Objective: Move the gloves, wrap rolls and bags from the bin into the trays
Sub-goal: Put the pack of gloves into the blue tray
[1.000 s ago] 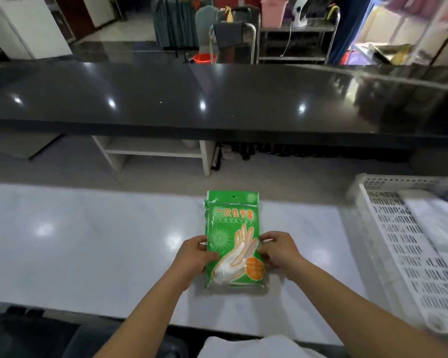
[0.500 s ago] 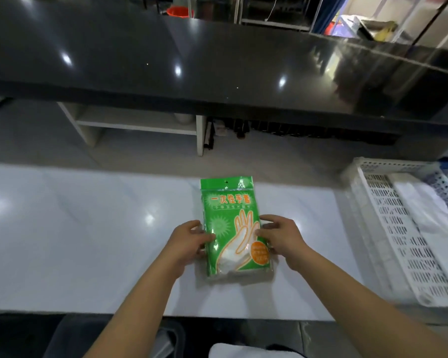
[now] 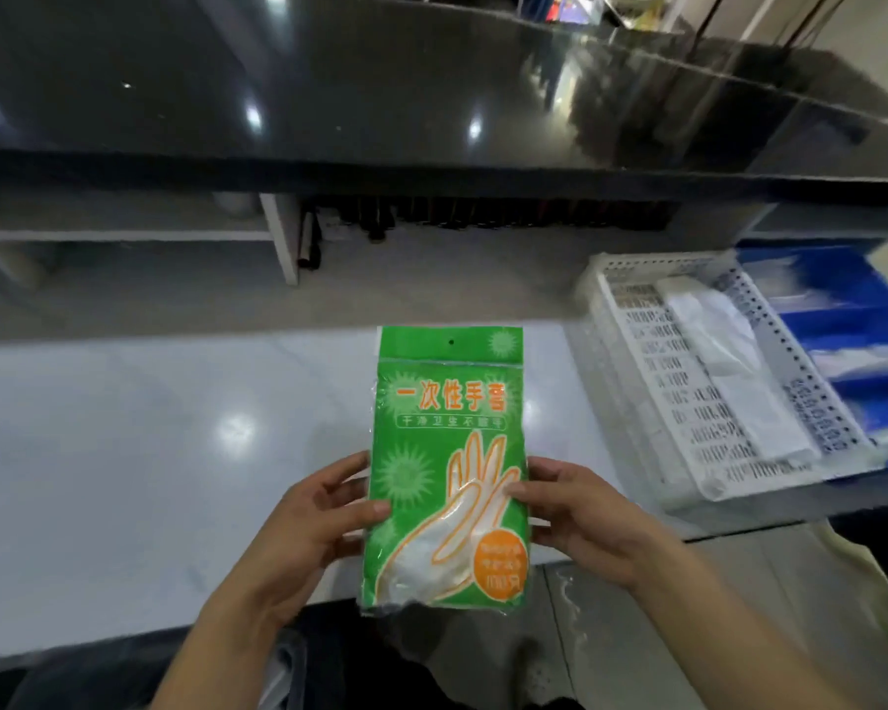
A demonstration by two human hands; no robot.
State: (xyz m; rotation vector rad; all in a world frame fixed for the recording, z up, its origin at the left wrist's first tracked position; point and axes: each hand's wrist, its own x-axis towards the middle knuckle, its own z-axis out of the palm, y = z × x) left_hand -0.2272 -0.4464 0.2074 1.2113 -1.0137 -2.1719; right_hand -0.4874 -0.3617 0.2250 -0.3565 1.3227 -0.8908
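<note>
A green pack of disposable gloves [image 3: 447, 453], printed with an orange outline of a hand, is held up in front of me above the near edge of the white counter [image 3: 150, 453]. My left hand [image 3: 319, 515] pinches its left edge with thumb on the front. My right hand [image 3: 570, 509] pinches its right edge the same way. To the right stands a white perforated tray [image 3: 652, 381] holding a long white package [image 3: 729, 371]. Beyond it sits a blue bin [image 3: 852, 320] with clear plastic items inside.
A glossy black upper counter [image 3: 380, 94] runs across the back above the white one. White shelving [image 3: 278, 233] stands under it at the left. The floor and my legs show below the counter's near edge.
The pack has been lifted off the counter and drawn toward me, held by both hands. The camera has tilted down and turned right, bringing the blue bin into view.
</note>
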